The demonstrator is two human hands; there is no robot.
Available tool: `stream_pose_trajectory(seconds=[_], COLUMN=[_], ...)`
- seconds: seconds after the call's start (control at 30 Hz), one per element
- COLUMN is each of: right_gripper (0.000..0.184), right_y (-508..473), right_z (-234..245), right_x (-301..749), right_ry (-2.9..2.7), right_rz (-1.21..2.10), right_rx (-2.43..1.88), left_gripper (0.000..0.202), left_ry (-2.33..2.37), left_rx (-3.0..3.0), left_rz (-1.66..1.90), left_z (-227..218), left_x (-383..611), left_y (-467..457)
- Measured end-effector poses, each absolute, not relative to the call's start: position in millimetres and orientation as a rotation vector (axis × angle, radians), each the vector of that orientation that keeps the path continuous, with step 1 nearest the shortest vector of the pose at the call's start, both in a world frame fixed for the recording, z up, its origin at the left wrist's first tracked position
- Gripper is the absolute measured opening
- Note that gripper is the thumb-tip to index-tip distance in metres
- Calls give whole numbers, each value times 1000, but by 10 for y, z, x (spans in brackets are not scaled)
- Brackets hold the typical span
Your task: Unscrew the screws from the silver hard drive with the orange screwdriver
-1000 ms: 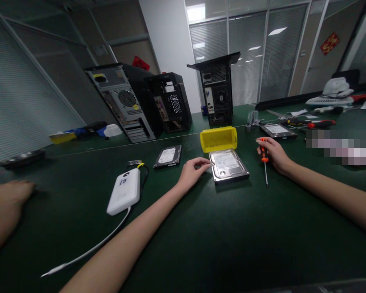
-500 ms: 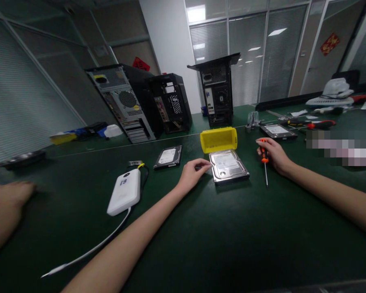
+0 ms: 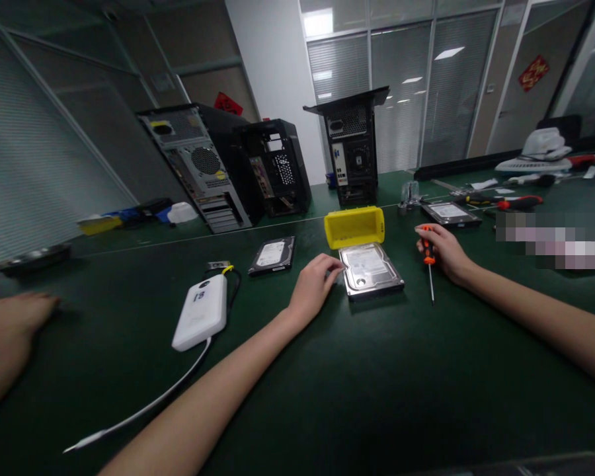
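Observation:
A silver hard drive (image 3: 369, 270) lies flat on the green table, label side up. My left hand (image 3: 315, 281) is closed at its left edge, with fingertips pinched against the drive's side; the thumb is partly hidden. To the right of the drive, my right hand (image 3: 443, 251) is wrapped round an orange-and-black screwdriver (image 3: 429, 254), whose shaft points down toward the table, apart from the drive. Directly behind the drive stands a yellow plastic bin (image 3: 354, 227), its open side facing me.
A second hard drive (image 3: 272, 255) and a white power bank (image 3: 201, 311) with a cabled pen-like tool (image 3: 94, 437) lie left. Another hard drive (image 3: 449, 213) and pliers (image 3: 520, 202) lie right. Computer cases (image 3: 205, 165) stand behind. Another person's hand (image 3: 17, 324) rests at far left.
My left hand's fingers have drawn a little closer together at the drive's edge. The screwdriver and hard drive stay nearly the same; the view has shifted very slightly.

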State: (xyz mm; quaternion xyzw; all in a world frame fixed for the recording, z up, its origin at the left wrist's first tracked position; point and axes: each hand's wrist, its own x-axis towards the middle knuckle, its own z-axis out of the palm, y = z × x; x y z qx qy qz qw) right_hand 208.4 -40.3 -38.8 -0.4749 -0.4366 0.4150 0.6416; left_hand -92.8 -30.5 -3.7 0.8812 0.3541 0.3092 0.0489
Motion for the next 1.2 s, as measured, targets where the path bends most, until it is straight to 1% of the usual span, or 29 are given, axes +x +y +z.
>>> stream_pose_trajectory(seconds=[0.23,0.43,0.87,1.2], right_gripper=[36,35,36,36], right_y=[-407,-388,-389,-408], right_z=[-370,-392,-395,-364], right_x=[2079,2079,2086,2078], right_ry=[-993,-977,-992,-1020], right_rz=[952,956,964,963], right_rx=[-1088,-1071,-1072,-1077], left_gripper=[16,17,21,22], left_ry=[1094,1140,1150,1188], left_rx=[2969,3070,3129,2950], left_rz=[829,754,732,849], left_z=[-25,-20,9,9], left_x=[-925,-933,-948,-966], left_y=[-311,-301,-342,-371])
